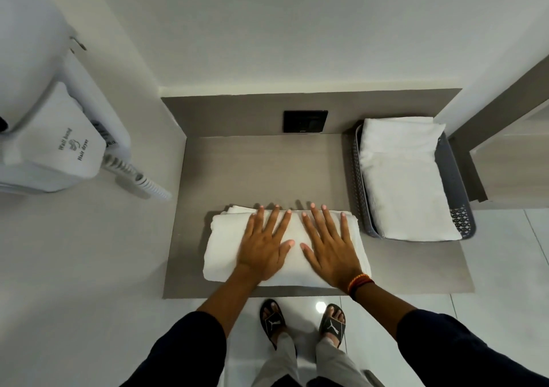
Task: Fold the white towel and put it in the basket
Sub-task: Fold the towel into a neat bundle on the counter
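A folded white towel (225, 247) lies on the grey shelf (261, 166), near its front edge. My left hand (264, 244) and my right hand (326, 247) rest flat on top of it, side by side, fingers spread and pointing away from me. Neither hand grips the cloth. At the right end of the shelf stands a grey perforated basket (454, 190), with other folded white towels (407, 178) filling it.
A black socket plate (305, 121) sits on the shelf's back panel. A white wall hair dryer (56, 137) with a coiled cord hangs on the left wall. White walls close in the shelf behind and at both sides. Below the shelf, my feet in black slides stand on glossy tiles.
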